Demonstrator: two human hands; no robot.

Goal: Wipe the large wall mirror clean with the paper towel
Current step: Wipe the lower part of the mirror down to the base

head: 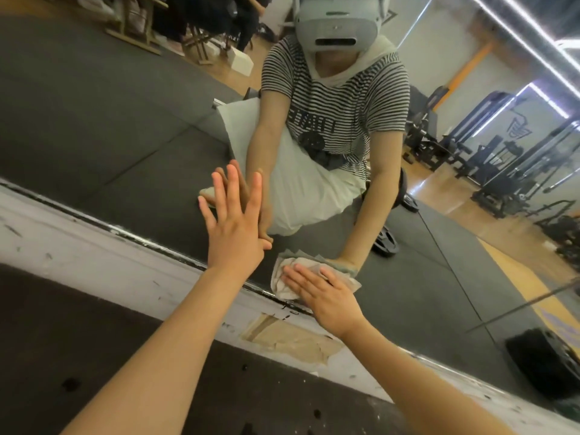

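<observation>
Mirror reflects gym mats; right hand flat-fingered on paper towel — left hand splayed.

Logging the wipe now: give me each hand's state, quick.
Left hand: open, fingers straight, flat against the mirror.
Right hand: open, straight fingers pressing the paper towel onto the glass near the lower edge.

Dark speckled floor meets a scuffed white baseboard with peeling tape.
</observation>
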